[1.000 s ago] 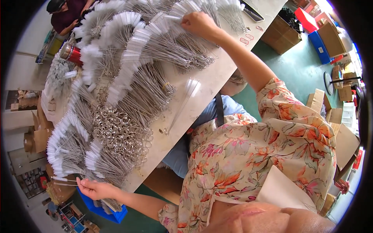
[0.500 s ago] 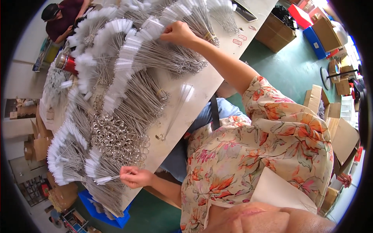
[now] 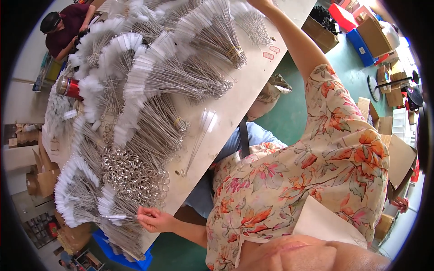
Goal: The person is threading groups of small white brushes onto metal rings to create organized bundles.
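Note:
My left hand (image 3: 156, 220) is pinched around the wire of a small white-bristled brush (image 3: 118, 217) at the table's near left corner. The bristles lie over a bundle of similar brushes (image 3: 106, 203). Next to this hand is a heap of metal rings (image 3: 131, 174). My right hand (image 3: 261, 3) reaches to the top edge of the view, where its fingers are cut off. Below its wrist lies a bundle of wire brushes (image 3: 253, 27). A few loose brushes (image 3: 199, 135) lie on bare tabletop between my arms.
Thick rows of wire brushes (image 3: 158, 72) cover much of the pale table (image 3: 217, 149). A red tin (image 3: 68, 86) stands at its far side, with another person (image 3: 68, 27) beyond. A blue crate (image 3: 124, 255) sits below the left corner. Cardboard boxes (image 3: 321, 34) stand on the green floor.
My right hand has left the brush row and moved up and right to the top edge. My left hand keeps its brush, now held more level. The whole view has shifted slightly.

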